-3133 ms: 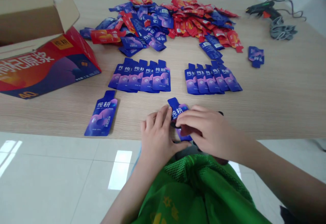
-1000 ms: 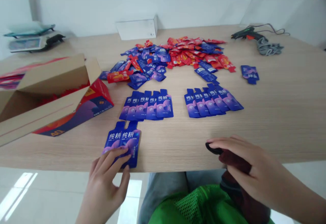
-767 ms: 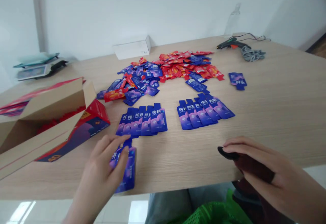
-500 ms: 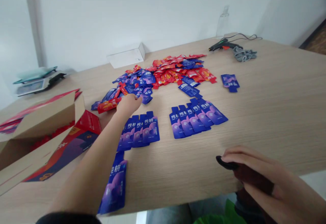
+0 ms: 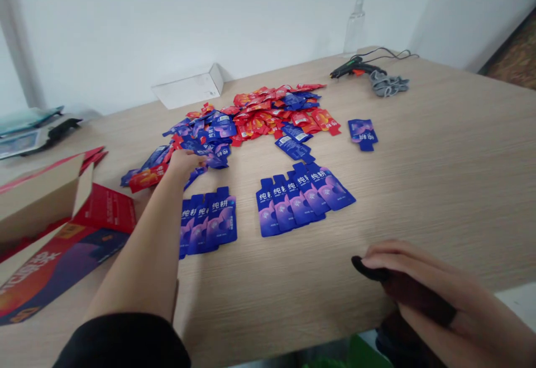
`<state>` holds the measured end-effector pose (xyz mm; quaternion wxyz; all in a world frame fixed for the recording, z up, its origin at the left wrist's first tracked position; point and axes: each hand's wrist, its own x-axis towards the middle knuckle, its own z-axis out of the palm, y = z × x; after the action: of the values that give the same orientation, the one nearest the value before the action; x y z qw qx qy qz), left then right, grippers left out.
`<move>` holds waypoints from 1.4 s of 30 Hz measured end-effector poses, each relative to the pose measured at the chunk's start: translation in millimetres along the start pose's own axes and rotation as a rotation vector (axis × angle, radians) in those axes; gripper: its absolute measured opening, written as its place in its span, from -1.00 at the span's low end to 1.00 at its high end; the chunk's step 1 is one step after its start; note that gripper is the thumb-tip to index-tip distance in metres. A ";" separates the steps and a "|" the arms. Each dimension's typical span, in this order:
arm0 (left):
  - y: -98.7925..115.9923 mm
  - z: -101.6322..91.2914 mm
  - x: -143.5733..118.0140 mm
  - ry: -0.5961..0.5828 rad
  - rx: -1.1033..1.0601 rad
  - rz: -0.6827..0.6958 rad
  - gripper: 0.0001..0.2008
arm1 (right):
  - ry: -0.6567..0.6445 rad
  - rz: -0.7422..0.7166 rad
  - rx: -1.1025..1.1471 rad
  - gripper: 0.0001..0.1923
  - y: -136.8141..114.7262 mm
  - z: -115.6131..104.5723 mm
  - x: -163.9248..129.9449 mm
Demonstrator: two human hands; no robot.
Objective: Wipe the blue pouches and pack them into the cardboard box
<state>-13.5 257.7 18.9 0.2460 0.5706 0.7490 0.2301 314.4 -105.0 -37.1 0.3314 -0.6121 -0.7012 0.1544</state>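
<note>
My left hand (image 5: 184, 164) reaches over the near side of a mixed pile, fingers closed on the edge of a blue pouch (image 5: 215, 159) printed with purple shapes. Just in front of it, a row of overlapping blue pouches (image 5: 221, 223) lies face up, partly covered by my forearm. To the right is a second fanned row of blue pouches (image 5: 301, 200). My right hand (image 5: 435, 290), low at the right by the table edge, is wrapped round a dark object with a rounded black end (image 5: 371, 269); its kind is unclear.
Red pouches (image 5: 259, 125) are heaped at the back. An open carton (image 5: 111, 211) stands at left, a white box (image 5: 188, 91) by the wall. One blue pouch (image 5: 362, 132) lies apart. Farther right are a glue gun (image 5: 354, 67), grey cloth (image 5: 387, 84) and clear bottle (image 5: 355, 30).
The view has shifted, moving table items leftward in the picture. My left fingers have closed on a blue pouch at the pile. My right hand keeps its grip, nearly still.
</note>
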 end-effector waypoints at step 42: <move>-135.1 52.6 -340.3 -0.031 0.255 0.640 -0.60 | -0.455 -0.204 -0.250 -0.75 -115.5 115.0 97.2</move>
<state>-2.9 -101.2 -70.3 0.0995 0.8061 0.5510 0.1915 148.8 -13.3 -22.7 0.1011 -0.5241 -0.8292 0.1658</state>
